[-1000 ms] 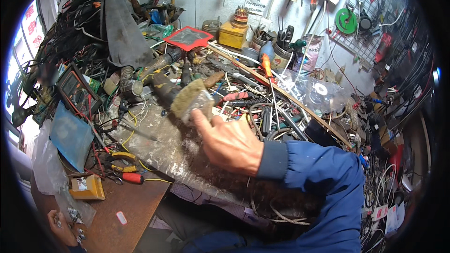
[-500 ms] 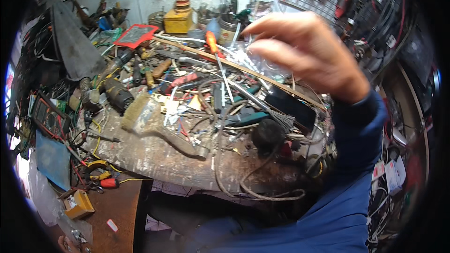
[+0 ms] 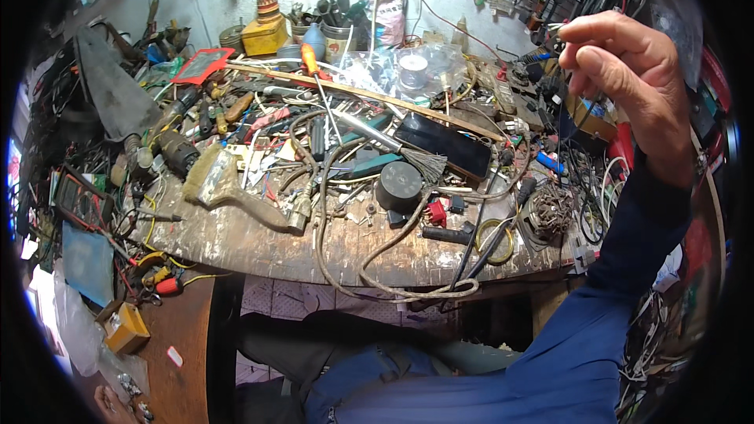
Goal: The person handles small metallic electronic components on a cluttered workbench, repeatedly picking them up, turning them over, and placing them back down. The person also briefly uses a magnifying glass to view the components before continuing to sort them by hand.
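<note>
**White wall and crowded workbench, right hand raised at the far right**

The white wall (image 3: 212, 0) stands behind a worn wooden workbench (image 3: 236, 239) covered with tools and wire; a brown side table (image 3: 184, 385) adjoins it at lower left.

The right hand (image 3: 628, 78) hangs above the bench's right end, thumb and fingers parted and half curled, with nothing visible between them. The blue cylinder (image 3: 550, 162) lies below it and to its left, apart from it, the long axis sloping down to the right; the right hand is much the nearer one. The left hand (image 3: 110, 404) is cut off by the dark rim at lower left; I cannot tell whether it grips anything. Shiny metal pieces (image 3: 127, 383) lie just beside it, on its upper right.

Counted by size: one long wooden strip (image 3: 361, 90), slanting across the bench; one black phone-like slab (image 3: 448, 144); one flat brush (image 3: 228, 188), bristles to the upper left; one orange-handled screwdriver (image 3: 312, 65); one open yellow box (image 3: 126, 328); one round black disc (image 3: 398, 186); one blue cylinder; one white-and-red tag (image 3: 174, 356); several metal pieces, too small to number.
</note>
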The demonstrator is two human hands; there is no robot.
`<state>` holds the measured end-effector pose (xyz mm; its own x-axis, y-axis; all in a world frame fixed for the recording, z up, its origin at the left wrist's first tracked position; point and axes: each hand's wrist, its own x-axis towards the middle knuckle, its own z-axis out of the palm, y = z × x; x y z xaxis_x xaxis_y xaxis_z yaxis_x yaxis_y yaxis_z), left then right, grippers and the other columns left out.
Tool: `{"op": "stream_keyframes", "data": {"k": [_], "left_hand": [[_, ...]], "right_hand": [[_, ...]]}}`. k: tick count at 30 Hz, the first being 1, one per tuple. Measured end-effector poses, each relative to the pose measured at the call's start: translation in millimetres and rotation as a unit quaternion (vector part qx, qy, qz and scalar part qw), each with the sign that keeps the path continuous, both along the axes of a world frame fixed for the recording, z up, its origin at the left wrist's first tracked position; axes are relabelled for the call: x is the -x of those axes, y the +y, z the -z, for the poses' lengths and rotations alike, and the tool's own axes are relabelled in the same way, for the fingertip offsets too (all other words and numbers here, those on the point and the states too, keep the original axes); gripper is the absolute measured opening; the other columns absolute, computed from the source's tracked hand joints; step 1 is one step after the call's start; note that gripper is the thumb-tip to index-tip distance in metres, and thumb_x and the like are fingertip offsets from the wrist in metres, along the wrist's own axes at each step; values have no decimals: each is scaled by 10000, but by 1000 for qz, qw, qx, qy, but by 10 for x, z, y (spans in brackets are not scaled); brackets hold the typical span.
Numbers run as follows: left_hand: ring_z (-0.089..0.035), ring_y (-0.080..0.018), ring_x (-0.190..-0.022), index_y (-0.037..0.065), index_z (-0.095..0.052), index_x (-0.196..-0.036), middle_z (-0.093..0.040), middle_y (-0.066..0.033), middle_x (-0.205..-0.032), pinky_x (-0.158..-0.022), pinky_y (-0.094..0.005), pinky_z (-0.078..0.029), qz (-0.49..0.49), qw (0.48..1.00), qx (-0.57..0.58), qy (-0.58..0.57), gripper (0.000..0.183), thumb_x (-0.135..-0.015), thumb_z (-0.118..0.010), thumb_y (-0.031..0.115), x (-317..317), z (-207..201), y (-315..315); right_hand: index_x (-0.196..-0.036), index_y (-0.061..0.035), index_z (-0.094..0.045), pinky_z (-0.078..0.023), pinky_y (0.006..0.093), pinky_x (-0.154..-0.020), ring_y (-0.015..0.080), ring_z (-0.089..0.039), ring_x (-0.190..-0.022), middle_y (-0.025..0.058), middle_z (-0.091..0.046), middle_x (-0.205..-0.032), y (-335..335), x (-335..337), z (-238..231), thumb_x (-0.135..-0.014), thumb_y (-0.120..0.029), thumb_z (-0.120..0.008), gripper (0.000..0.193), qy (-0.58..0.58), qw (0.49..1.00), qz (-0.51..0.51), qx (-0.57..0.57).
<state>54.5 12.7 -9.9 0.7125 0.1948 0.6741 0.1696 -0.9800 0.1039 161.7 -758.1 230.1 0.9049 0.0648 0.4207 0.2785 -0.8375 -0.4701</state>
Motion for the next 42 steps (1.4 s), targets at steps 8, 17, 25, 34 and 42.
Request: {"op": "stream_keyframes", "data": {"k": [8, 17, 25, 34, 42], "left_hand": [[-603, -109, -915, 0, -631, -1132, -658, -35, -1043, -789, -260, -501, -8, 952, 294, -91, 239, -976, -630, 181, 46, -186, -245], [-542, -58, -767, -1, -623, -1072, -609, -6, -897, -654, -223, -460, 44, 927, 345, -137, 148, -960, -645, 93, 110, -292, -404], [-608, -120, -917, -22, -617, -1055, -626, -47, -979, -840, -290, -509, 26, 945, 305, -117, 148, -909, -601, -6, 88, -124, -485], [-559, -108, -898, -20, -581, -1056, -586, -47, -998, -826, -278, -474, 4, 937, 348, -33, 161, -897, -557, -31, 91, 45, -301], [-581, -136, -884, -6, -574, -1019, -596, -79, -961, -802, -284, -482, -97, 952, 290, -19, 179, -848, -538, -46, -17, 198, -405]], "right_hand": [[-1177, 21, -554, -488, 264, -750, 132, -572, -820, 96, -578, -1008, 137, -329, 437, -942, -117, -619, 280, 81, 993, -79, -32], [-1141, 25, -552, -504, 290, -763, 163, -605, -803, 117, -591, -1020, 904, -833, 770, -780, 64, -687, 387, 44, 963, -244, 109], [-1049, 22, -678, -541, 401, -683, 359, -674, -753, 178, -675, -852, 2060, -1196, 842, -813, -129, -763, 293, 173, 883, -385, 207], [-983, -10, -700, -556, 418, -707, 375, -694, -769, 201, -694, -804, 1648, -2046, 1097, -830, -214, -726, 257, 138, 918, -250, 276], [-859, 28, -707, -540, 422, -666, 371, -688, -711, 225, -681, -753, 1827, -3130, 1383, -826, -187, -677, 219, 83, 954, -191, 216]]}}
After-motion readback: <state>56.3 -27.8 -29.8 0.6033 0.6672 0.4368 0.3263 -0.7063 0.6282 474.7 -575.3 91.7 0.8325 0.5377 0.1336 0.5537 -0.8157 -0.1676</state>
